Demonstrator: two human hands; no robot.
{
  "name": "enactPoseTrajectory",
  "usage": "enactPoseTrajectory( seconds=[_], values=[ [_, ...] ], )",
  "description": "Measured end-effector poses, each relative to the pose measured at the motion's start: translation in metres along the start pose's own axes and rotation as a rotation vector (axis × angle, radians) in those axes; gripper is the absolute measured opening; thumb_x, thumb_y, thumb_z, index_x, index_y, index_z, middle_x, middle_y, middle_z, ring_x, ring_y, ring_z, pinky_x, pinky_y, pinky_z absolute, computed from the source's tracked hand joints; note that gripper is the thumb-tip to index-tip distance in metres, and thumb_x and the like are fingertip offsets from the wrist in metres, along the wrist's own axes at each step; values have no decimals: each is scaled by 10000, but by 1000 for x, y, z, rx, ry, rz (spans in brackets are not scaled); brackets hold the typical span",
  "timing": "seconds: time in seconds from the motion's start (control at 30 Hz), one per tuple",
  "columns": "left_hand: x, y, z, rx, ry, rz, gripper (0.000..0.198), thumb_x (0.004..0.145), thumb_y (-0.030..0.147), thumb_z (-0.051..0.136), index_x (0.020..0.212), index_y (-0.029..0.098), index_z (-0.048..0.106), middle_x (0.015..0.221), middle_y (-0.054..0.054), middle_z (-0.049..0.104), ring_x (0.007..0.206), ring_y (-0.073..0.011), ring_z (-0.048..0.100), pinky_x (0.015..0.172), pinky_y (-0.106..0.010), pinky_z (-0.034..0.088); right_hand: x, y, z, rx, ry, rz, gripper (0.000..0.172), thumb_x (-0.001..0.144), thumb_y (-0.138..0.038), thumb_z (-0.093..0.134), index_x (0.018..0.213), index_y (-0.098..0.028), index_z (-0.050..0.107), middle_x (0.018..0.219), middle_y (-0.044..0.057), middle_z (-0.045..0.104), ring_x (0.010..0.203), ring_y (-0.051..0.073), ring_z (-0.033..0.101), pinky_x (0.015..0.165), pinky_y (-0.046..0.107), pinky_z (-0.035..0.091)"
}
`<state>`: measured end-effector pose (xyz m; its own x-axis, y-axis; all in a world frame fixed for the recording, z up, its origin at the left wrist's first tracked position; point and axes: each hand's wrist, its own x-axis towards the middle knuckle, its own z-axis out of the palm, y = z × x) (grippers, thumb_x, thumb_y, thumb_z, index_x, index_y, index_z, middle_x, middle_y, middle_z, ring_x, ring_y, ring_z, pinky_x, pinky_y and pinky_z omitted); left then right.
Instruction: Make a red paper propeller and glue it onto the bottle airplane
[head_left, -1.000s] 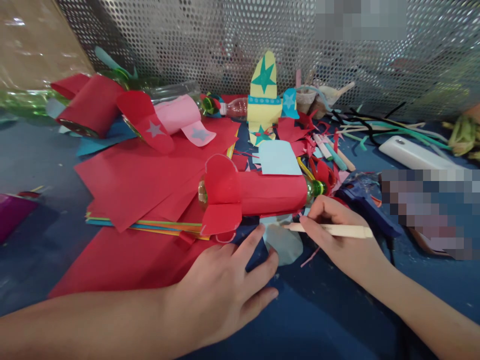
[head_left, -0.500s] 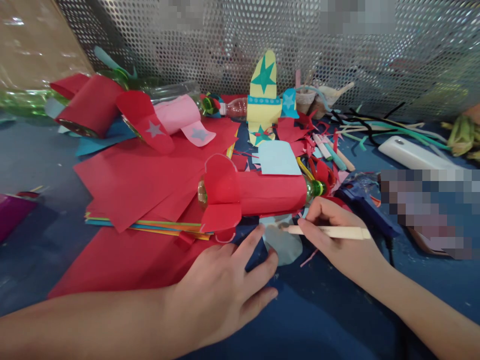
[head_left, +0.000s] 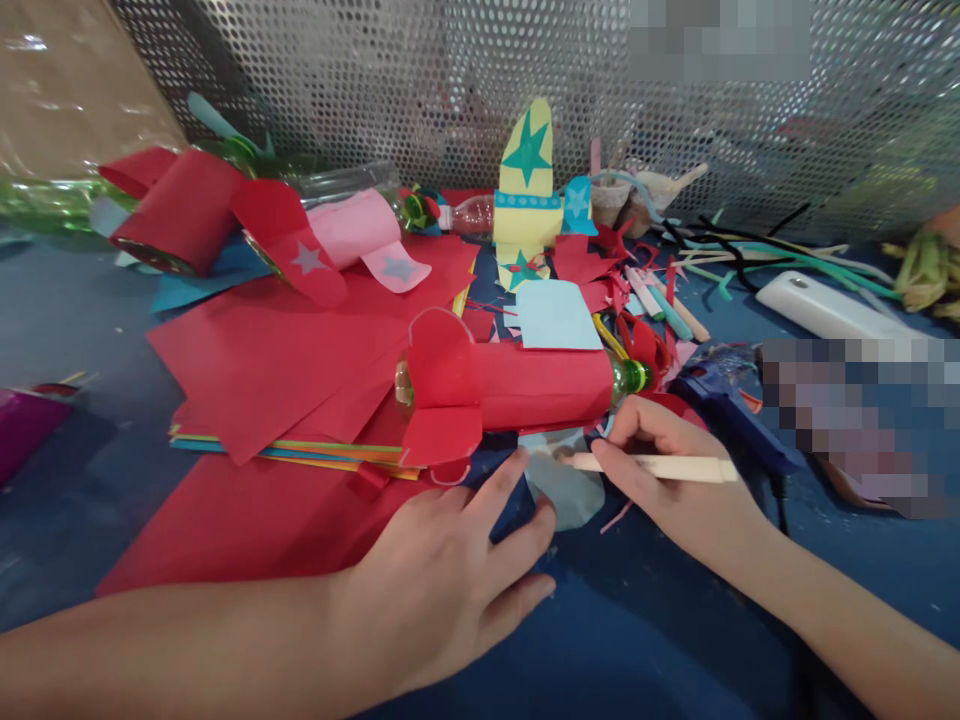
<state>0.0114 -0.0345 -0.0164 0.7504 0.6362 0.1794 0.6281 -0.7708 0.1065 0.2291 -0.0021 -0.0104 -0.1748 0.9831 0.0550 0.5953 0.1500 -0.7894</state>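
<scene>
My right hand (head_left: 675, 460) is closed around a cream-coloured marker pen (head_left: 667, 467), whose tip meets a pale blue-grey piece of paper (head_left: 574, 492). Fingers spread, my left hand (head_left: 457, 560) lies flat, with its index fingertip at the left edge of that paper. Just beyond both hands a bottle wrapped in red paper (head_left: 544, 385) lies on its side, its green neck (head_left: 634, 376) pointing right. Rounded red fins (head_left: 442, 435) stick out at its left end. A light blue paper piece (head_left: 559, 315) rests against its far side.
Stacked red paper sheets (head_left: 277, 360) spread to the left. Behind stand paper-covered bottles, including a yellow one with green stars (head_left: 527, 190), before a perforated metal panel (head_left: 450, 90). On the right lie a dark blue glue gun (head_left: 735, 415), a white device (head_left: 829, 305) and coloured pens (head_left: 667, 305).
The marker tip has shifted slightly left on the blue-grey paper, with small movement of my right hand. My left hand and the red bottle look unmoved.
</scene>
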Motion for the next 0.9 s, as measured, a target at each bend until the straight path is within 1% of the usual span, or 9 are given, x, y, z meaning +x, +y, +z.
enactPoseTrajectory(
  seconds=[0.17,0.3,0.43,0.57,0.67,0.83,0.9],
  values=[
    [-1,1,0,-15,7,-6,315,911,342,430,1153,204,577,1262,-222,531,667,-255,659,531,-424,548,0,1,0,1,29,-8,241,826,-223,530,632,-220,386,529,-83,372,444,72,356,406,192,287],
    [-2,0,1,-17,14,-3,316,907,350,441,1150,205,581,1260,-221,534,661,-256,660,521,-424,548,0,0,0,-1,1,-25,232,823,-209,536,641,-220,393,532,-83,376,448,72,363,408,191,287],
    [-1,0,2,-14,17,-5,313,906,346,444,1150,208,583,1252,-220,542,662,-254,662,525,-422,551,0,0,0,11,38,-13,242,828,-218,538,635,-219,392,525,-86,372,439,68,355,401,187,283],
    [0,0,0,-15,21,-3,312,908,347,441,1140,200,587,1250,-225,542,658,-255,665,523,-424,552,0,1,0,2,1,-21,233,829,-222,541,644,-220,400,531,-85,390,450,70,373,409,183,297],
    [0,0,-1,-9,25,-2,308,910,340,432,1135,198,588,1242,-225,547,649,-254,663,515,-422,550,0,1,0,12,26,-7,233,833,-233,541,645,-219,404,531,-86,391,442,66,368,406,179,301],
    [1,-1,1,-6,34,-1,310,907,345,437,1138,201,586,1241,-221,548,643,-250,660,514,-421,549,0,1,0,9,-12,-25,232,830,-223,542,646,-220,402,544,-83,406,447,67,380,411,182,304],
    [1,-1,2,-8,29,-2,312,901,348,451,1145,205,582,1249,-219,544,647,-250,659,517,-422,550,0,1,0,-1,7,-12,229,827,-224,544,645,-219,405,539,-82,407,444,69,379,411,186,303]
  ],
)
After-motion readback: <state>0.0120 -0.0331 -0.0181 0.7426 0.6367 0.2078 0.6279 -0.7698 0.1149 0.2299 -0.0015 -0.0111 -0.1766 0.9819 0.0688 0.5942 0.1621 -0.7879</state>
